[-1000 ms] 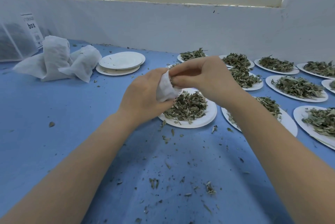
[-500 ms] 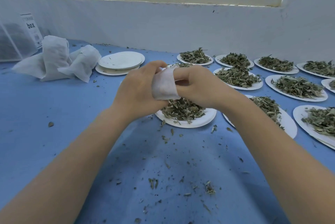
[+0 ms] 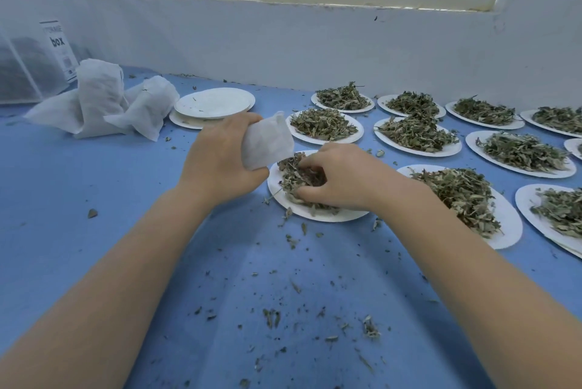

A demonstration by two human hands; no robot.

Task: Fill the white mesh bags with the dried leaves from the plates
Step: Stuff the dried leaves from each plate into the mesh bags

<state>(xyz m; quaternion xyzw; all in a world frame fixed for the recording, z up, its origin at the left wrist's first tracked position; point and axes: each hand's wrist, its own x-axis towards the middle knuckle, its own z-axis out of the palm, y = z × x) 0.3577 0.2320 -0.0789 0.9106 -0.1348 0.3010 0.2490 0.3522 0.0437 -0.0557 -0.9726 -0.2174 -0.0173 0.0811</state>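
My left hand (image 3: 220, 158) grips a white mesh bag (image 3: 267, 143) just above the left rim of the nearest white plate (image 3: 318, 214). My right hand (image 3: 337, 177) lies on that plate with its fingers curled into the pile of dried leaves (image 3: 293, 174), gathering a bunch. The bag's mouth points up and right; its inside is hidden. Several more plates heaped with dried leaves, such as one (image 3: 324, 125) behind and one (image 3: 463, 196) to the right, stand across the blue table.
Filled white mesh bags (image 3: 104, 99) lie at the back left beside a stack of empty plates (image 3: 214, 103). A clear storage box (image 3: 28, 64) stands at the far left. Leaf crumbs (image 3: 274, 316) scatter over the blue table in front. A white wall runs behind.
My right hand has let go of the bag and dropped onto the near plate's leaves. My left hand keeps the bag and has tilted it upright.
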